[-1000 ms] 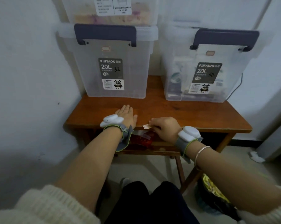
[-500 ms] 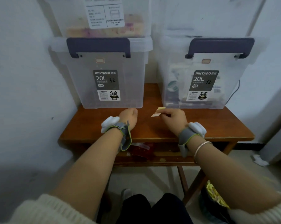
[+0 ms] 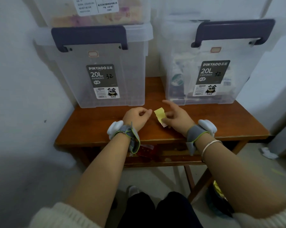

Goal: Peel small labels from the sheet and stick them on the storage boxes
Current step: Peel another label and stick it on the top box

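Two clear storage boxes with dark blue handles stand on a brown wooden table point(image 3: 234, 127). The left storage box point(image 3: 96, 76) and the right storage box point(image 3: 204, 74) each carry a dark "20L" sticker and a small pale label under the handle. My right hand point(image 3: 175, 116) pinches a small yellow label sheet point(image 3: 160, 116) above the table, other fingers spread. My left hand point(image 3: 136, 116) is curled beside the sheet's left edge, fingertips pinched together; whether a label is between them I cannot tell.
A third clear box point(image 3: 98, 10) is stacked on the left one. White walls close in on the left and behind. Red items point(image 3: 145, 150) lie on a shelf under the tabletop. My knees point(image 3: 155, 209) are below; a bag point(image 3: 219, 199) lies on the floor at right.
My right hand lifted the label sheet from the table's front edge toward the boxes. My left hand rose off the tabletop, curled, and came next to the sheet.
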A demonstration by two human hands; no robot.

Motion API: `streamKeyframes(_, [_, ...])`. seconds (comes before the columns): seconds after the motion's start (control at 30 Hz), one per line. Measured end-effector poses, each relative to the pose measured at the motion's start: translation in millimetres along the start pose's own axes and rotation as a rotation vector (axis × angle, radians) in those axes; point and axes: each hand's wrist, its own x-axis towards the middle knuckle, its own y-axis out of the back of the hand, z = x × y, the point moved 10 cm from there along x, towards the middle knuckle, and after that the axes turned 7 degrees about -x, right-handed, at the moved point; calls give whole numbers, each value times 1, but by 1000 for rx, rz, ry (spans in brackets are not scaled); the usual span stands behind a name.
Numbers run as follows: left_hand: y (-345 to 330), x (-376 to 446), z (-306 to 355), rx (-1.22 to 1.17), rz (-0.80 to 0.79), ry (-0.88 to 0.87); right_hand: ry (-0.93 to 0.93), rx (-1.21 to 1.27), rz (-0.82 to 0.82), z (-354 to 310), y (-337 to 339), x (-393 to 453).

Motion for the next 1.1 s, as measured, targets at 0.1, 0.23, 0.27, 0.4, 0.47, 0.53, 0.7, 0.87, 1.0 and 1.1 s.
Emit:
streamKeyframes(0.1, [-3,0,6,16,-27,-69,23,-77,-21,-3,-1,1])
streamKeyframes(0.23, [-9,-2,15,61,-62,-162,51,-172,-60,-6,-3,1])
streamKeyframes(0.27, [-9,-3,16,60,-66,-173,56,-187,-61,-7,-3,0])
streamKeyframes(0.4, [-4,-1,16,19,-30,-158,60,-125,-15,-10,-2,-3])
streamKeyframes(0.47, [-2,1,12,4,-7,-125,55,-80,6,-10,-1,-5])
streamKeyframes(0.53, [-1,2,10,18,5,-106,58,-52,-2,-10,-2,-7])
streamKeyframes(0.7, [1,4,4,-19,20,-39,26,-18,-23,-7,-4,-7])
streamKeyframes(0.87, [0,3,3,-3,4,-22,-23,0,-22,-1,-4,-5])
streamKeyframes(1.0, [0,3,5,9,9,-32,-26,-11,-20,-1,-4,-4])
streamKeyframes(1.1, [0,3,3,-42,12,-21,-8,-16,-20,-3,-4,-5])
